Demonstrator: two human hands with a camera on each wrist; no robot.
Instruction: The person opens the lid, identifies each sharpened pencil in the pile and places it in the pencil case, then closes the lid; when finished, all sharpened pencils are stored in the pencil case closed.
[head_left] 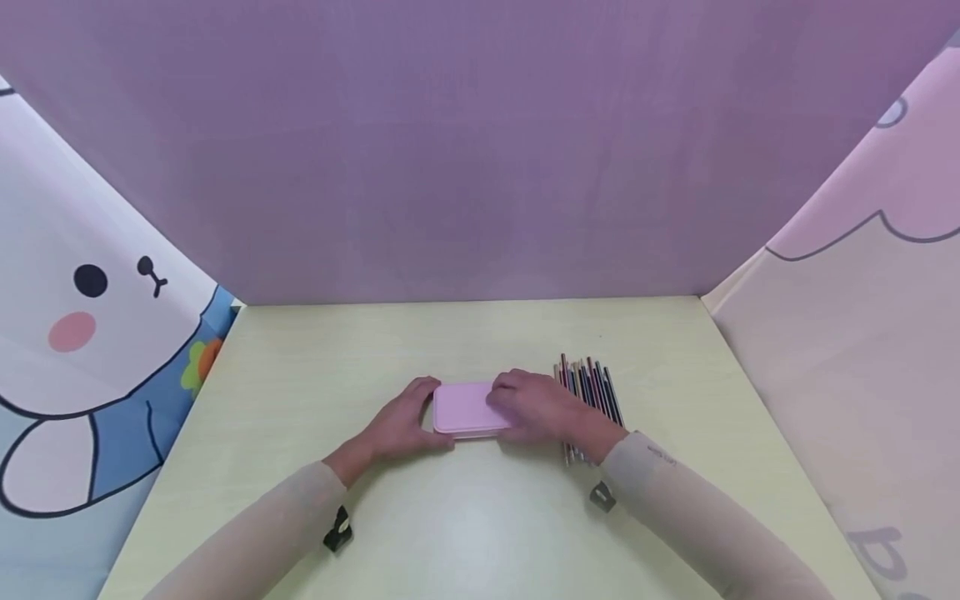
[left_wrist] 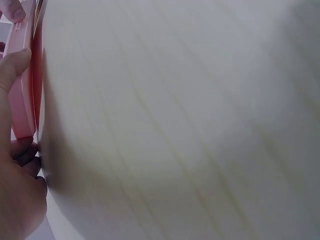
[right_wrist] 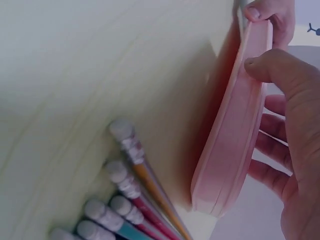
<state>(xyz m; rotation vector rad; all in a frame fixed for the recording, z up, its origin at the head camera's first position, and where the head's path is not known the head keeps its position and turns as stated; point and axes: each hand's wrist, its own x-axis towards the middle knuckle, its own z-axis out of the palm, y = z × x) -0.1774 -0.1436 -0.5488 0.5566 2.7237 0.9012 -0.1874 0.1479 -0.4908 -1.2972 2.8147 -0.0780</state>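
A flat pink pencil case (head_left: 461, 407) with rounded corners lies closed on the table in the head view. At its left end my left hand (head_left: 401, 425) grips it, thumb on the near edge and fingers at the far corner. My right hand (head_left: 542, 408) holds the case from the right, its fingers over the lid. In the right wrist view, the right thumb presses the side wall of the case (right_wrist: 230, 135). The left wrist view shows the case (left_wrist: 22, 107) at its left edge, between the left thumb and fingers.
Several pencils (head_left: 592, 387) lie in a loose bundle right of the case, partly under the right forearm; their pale eraser ends (right_wrist: 122, 130) show in the right wrist view. A purple panel (head_left: 472, 150) stands behind the pale table (head_left: 480, 333), with printed cloth at both sides.
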